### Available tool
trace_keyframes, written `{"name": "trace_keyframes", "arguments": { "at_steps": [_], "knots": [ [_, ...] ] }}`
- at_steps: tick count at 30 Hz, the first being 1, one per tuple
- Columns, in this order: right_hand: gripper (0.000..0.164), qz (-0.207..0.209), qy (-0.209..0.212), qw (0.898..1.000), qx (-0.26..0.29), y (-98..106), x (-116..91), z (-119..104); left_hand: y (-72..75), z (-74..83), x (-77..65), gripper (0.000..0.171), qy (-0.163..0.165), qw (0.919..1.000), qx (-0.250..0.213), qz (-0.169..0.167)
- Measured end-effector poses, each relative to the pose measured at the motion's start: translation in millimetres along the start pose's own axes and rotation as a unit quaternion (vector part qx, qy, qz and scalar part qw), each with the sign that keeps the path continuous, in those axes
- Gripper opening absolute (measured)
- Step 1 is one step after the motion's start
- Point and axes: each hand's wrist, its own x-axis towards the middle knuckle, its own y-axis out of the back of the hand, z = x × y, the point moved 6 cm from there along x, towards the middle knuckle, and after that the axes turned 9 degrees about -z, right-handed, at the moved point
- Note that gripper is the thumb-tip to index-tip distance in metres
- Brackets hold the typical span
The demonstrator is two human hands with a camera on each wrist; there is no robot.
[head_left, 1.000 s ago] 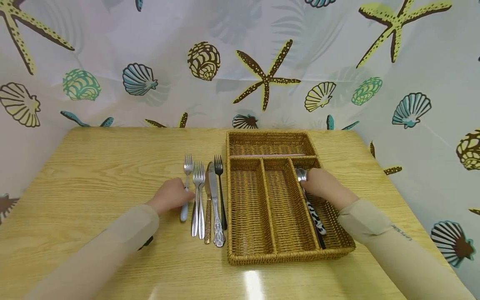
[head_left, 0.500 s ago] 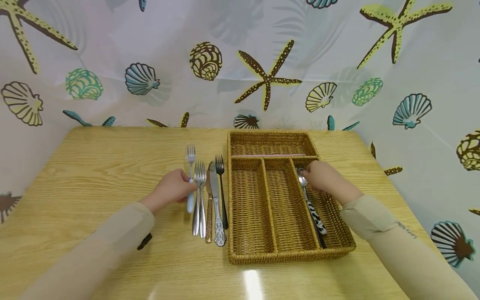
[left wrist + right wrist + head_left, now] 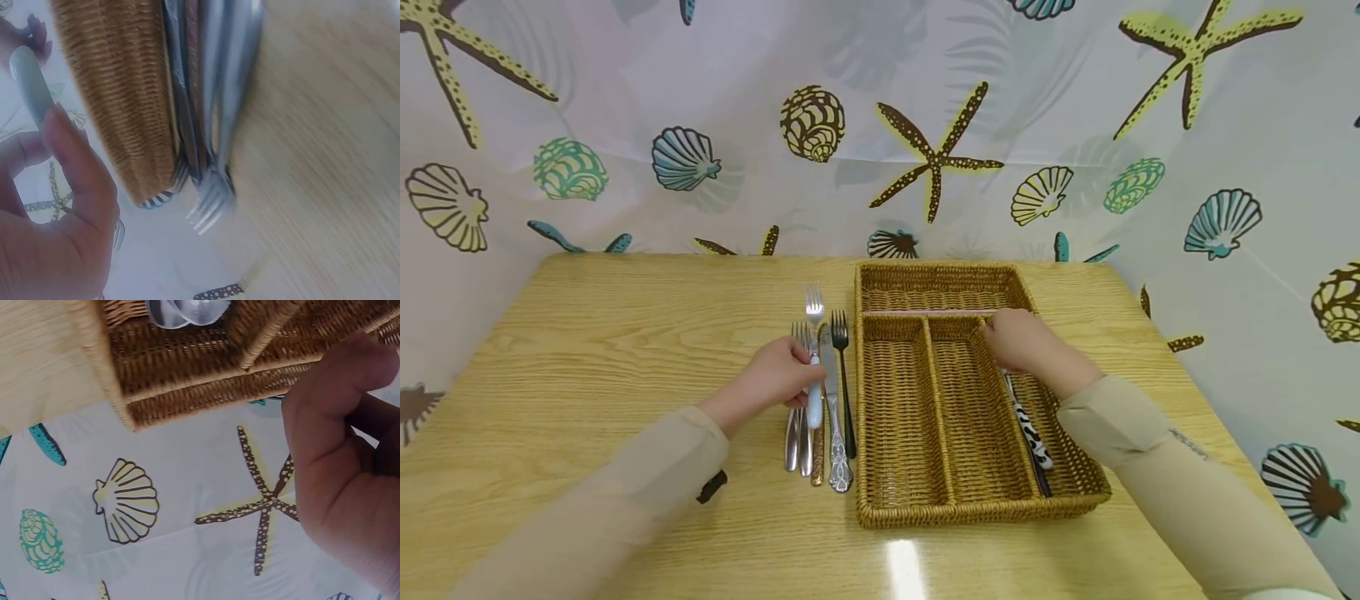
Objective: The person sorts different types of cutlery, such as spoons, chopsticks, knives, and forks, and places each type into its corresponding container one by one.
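A pale wooden table [image 3: 587, 350] stood against a shell-printed curtain [image 3: 625, 100], bearing a brown wicker cutlery tray [image 3: 898, 417] with three long compartments and one across its far end. The right hand [image 3: 1026, 346], fingers curled and seemingly holding nothing, hung over the far end of the right compartment, above a zebra-patterned spoon [image 3: 1028, 429]. The left hand [image 3: 778, 379] gripped a white-handled steel fork [image 3: 814, 350] over the row of forks and knives [image 3: 827, 417] just left of the tray.
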Motion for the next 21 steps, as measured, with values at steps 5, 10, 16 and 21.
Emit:
{"name": "trace_keyframes", "arguments": {
  "at_steps": [5, 10, 16, 21],
  "knots": [
    [0.038, -0.024, -0.01, 1.0, 0.011, 0.2, 1.1, -16.0, -10.0, 11.6, -4.9, 0.022, -0.016, 0.9996, -0.017, -0.014],
    [0.038, -0.024, 0.004, 1.0, 0.009, 1.1, 2.8, -31.1, -20.4, 23.9, -8.2, 0.022, -0.031, 0.999, -0.023, -0.023],
    [0.042, -0.01, 0.023, 0.999, 0.038, -1.1, 6.8, -51.0, -37.0, 39.4, -9.2, 0.018, -0.041, 0.9973, -0.048, -0.036],
    [0.047, 0.016, 0.026, 0.998, 0.052, -2.6, 9.8, -65.9, -50.8, 48.8, -6.2, 0.017, -0.04, 0.9966, -0.057, -0.043]
  ]
}}
